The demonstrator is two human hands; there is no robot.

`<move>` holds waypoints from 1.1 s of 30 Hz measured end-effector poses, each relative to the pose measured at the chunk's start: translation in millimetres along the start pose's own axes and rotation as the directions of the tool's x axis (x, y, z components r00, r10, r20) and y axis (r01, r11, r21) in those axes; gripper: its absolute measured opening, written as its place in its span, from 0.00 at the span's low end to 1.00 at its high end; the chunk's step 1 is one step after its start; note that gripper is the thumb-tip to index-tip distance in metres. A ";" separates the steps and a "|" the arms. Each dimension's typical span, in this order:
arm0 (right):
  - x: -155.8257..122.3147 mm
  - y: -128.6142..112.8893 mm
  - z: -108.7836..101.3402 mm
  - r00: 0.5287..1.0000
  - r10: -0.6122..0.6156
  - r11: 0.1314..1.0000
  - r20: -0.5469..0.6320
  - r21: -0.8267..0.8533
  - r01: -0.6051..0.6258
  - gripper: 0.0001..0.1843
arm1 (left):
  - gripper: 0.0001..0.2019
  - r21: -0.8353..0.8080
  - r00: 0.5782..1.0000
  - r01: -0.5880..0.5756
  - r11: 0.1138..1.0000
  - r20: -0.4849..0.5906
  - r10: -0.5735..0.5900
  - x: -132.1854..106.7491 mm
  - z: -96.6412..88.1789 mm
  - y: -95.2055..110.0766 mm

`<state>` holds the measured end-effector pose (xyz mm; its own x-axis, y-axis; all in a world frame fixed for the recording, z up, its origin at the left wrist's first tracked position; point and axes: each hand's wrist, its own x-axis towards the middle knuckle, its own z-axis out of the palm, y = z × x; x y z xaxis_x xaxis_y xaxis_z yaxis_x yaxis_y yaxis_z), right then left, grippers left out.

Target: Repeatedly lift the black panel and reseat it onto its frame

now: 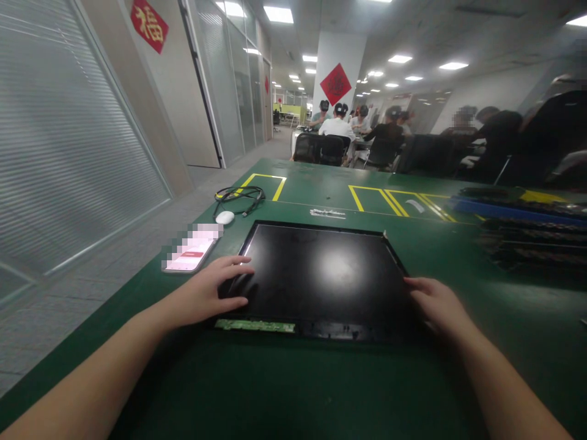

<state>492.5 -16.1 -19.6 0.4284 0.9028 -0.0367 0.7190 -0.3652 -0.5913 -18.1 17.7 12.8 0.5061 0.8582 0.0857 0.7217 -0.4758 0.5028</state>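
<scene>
A black LCD screen panel lies flat on the green table, glossy side up, with a ceiling light reflected in it. A narrow green circuit board runs along the left part of its near edge. My left hand is over the panel's left edge, fingers spread and holding nothing; whether the fingertips touch the glass is unclear. At the right edge, my right hand grips the frame, one digit on the rim and its other fingers partly hidden.
A phone, a white mouse and a coiled black cable lie at the left. Stacked dark panels stand at the right, blurred. Yellow tape marks the far side of the table. Several people sit beyond.
</scene>
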 end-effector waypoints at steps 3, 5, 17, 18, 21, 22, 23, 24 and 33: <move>-1.3 -1.0 -0.1 1.000 -0.006 1.000 -0.008 0.004 0.006 0.23 | 0.29 -0.035 0.999 -0.004 0.999 0.054 0.006 -2.9 -2.6 1.0; -1.9 -0.7 0.4 1.000 0.003 1.000 -0.012 0.012 -0.003 0.23 | 0.30 -0.047 0.997 0.011 0.999 0.079 -0.007 -3.5 -3.4 2.5; -1.4 -0.2 0.3 1.000 0.007 1.000 0.002 -0.001 -0.007 0.23 | 0.27 -0.069 0.995 -0.032 0.997 0.092 0.038 -1.5 -5.7 10.6; -1.6 -0.7 0.2 1.000 0.007 1.000 0.002 -0.009 -0.007 0.23 | 0.26 -0.067 0.995 -0.037 0.997 0.094 0.043 -1.6 -5.8 11.4; -1.7 -1.1 0.2 1.000 0.008 1.000 0.000 -0.018 -0.008 0.24 | 0.24 -0.061 0.994 -0.064 0.996 0.084 0.069 -1.9 -5.5 12.4; -1.4 -0.7 0.3 1.000 0.006 1.000 -0.004 -0.018 -0.006 0.24 | 0.24 -0.062 0.994 -0.074 0.995 0.080 0.079 -2.0 -5.3 12.4; -1.1 0.0 0.3 1.000 0.002 1.000 -0.008 -0.018 -0.002 0.23 | 0.24 -0.064 0.993 -0.082 0.995 0.077 0.086 -2.2 -5.1 12.4; -0.8 0.8 0.4 1.000 -0.004 1.000 -0.012 -0.016 0.004 0.23 | 0.23 -0.066 0.993 -0.087 0.994 0.075 0.092 -2.4 -4.9 12.2; 2.1 6.1 3.1 1.000 -0.008 0.999 0.010 0.039 0.008 0.23 | 0.24 -0.052 0.994 -0.074 0.996 0.073 0.078 -2.7 -3.7 9.3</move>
<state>496.1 -15.7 -25.8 0.4172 0.9079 -0.0399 0.7003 -0.3491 -0.6227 -14.6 11.6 20.4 0.5939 0.8022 0.0616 0.6564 -0.5274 0.5395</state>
